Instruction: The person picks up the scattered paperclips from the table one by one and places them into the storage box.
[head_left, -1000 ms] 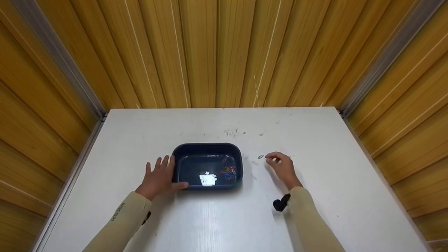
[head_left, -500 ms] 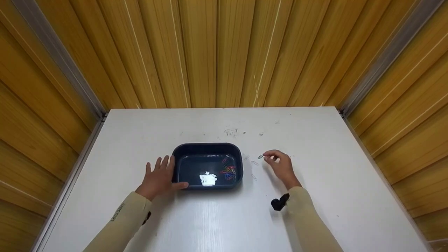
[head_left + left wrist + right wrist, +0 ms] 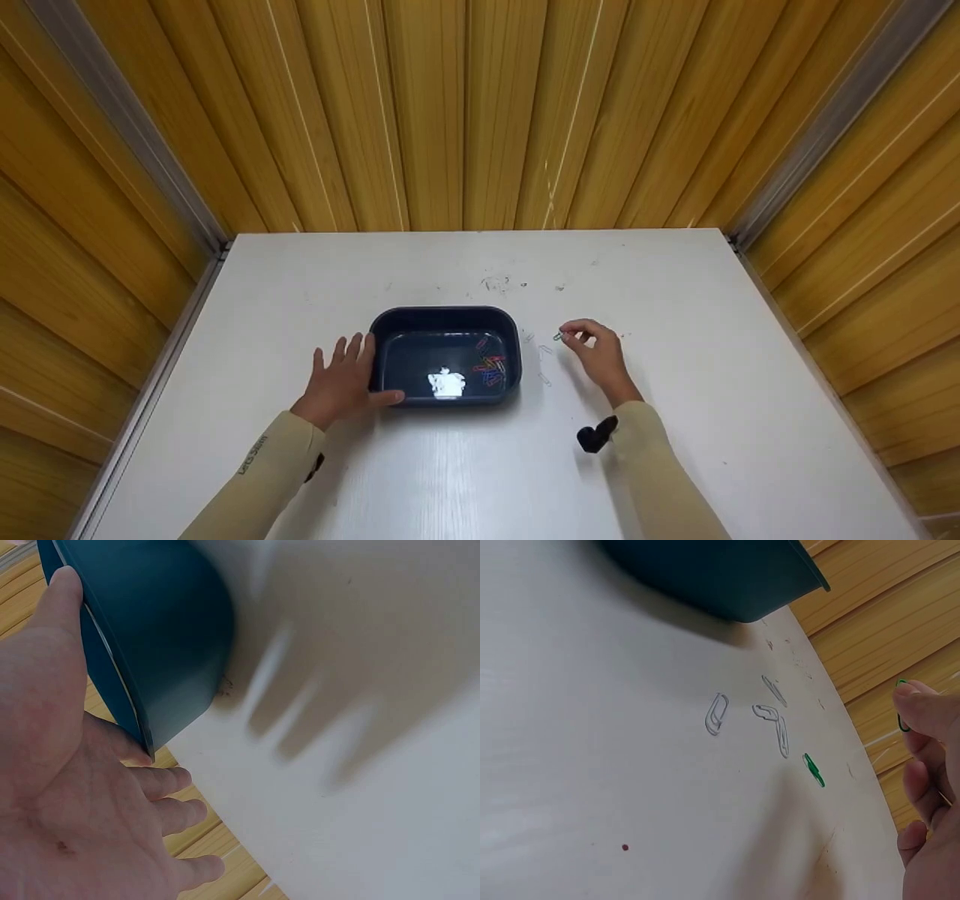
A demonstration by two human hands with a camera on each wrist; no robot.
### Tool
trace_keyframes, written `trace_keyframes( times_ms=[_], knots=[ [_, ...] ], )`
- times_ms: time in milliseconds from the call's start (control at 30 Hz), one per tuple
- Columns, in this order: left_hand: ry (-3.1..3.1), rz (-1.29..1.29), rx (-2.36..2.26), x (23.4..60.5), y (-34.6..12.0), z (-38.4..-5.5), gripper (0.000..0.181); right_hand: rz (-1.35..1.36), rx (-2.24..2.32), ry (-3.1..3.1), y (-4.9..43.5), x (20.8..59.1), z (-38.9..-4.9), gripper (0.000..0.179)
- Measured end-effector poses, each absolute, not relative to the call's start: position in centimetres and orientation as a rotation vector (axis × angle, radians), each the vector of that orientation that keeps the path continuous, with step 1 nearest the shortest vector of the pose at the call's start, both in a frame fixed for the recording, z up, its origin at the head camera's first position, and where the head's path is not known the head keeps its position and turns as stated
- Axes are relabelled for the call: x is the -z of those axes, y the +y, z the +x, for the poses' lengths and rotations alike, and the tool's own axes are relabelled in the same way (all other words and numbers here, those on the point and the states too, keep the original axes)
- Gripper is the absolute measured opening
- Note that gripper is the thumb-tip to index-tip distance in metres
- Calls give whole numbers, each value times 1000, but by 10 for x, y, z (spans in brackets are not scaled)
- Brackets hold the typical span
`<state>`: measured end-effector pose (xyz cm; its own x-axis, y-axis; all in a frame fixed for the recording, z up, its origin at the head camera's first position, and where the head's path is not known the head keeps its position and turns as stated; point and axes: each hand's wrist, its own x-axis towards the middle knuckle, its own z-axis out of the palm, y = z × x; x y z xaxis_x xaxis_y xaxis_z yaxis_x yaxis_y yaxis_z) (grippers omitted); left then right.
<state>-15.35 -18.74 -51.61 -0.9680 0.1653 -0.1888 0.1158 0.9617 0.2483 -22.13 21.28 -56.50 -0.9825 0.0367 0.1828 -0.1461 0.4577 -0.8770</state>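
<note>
My left hand [image 3: 337,382] rests with straight, spread fingers against the left side of a dark blue tub [image 3: 420,399], its thumb [image 3: 66,596] lying on the rim. Several coloured paper clips [image 3: 491,369] lie in the tub's right end. Right of the tub, my right hand [image 3: 598,352] pinches a green paper clip [image 3: 901,720] between thumb and finger. Another green paper clip [image 3: 814,770] lies on the table below those fingertips. Several pale paper clips [image 3: 717,714] are scattered between that hand and the tub.
The white table [image 3: 450,480] shows small dark marks [image 3: 495,283] behind the tub. Wood-patterned panels [image 3: 465,112] enclose its back and sides. A black wrist device [image 3: 596,435] sits at the right cuff.
My right hand has shifted slightly left, its fingertips now closer over the green clip on the table. The left hand and the tub have stayed in place.
</note>
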Motion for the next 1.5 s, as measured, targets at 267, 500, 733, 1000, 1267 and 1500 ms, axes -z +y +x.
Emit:
trace_keyframes(
  times_ms=[267,500,733,1000,1267,1500],
  knots=[
    [2898,217,-359,517,-188,-153,111,129,-1555,-2497,207,564,-221,11],
    [2902,217,-349,518,-188,-153,112,126,-1569,-2497,206,567,-223,11],
    [2899,223,-342,519,-188,-154,113,129,-1618,-2487,193,547,-209,13],
    [2892,218,-341,518,-188,-154,113,137,-1632,-2471,182,543,-206,13],
    [2891,219,-327,518,-188,-154,112,191,-1625,-2429,181,566,-220,10],
    [2873,200,-338,518,-188,-155,113,227,-1617,-2432,173,565,-220,10]
  ],
)
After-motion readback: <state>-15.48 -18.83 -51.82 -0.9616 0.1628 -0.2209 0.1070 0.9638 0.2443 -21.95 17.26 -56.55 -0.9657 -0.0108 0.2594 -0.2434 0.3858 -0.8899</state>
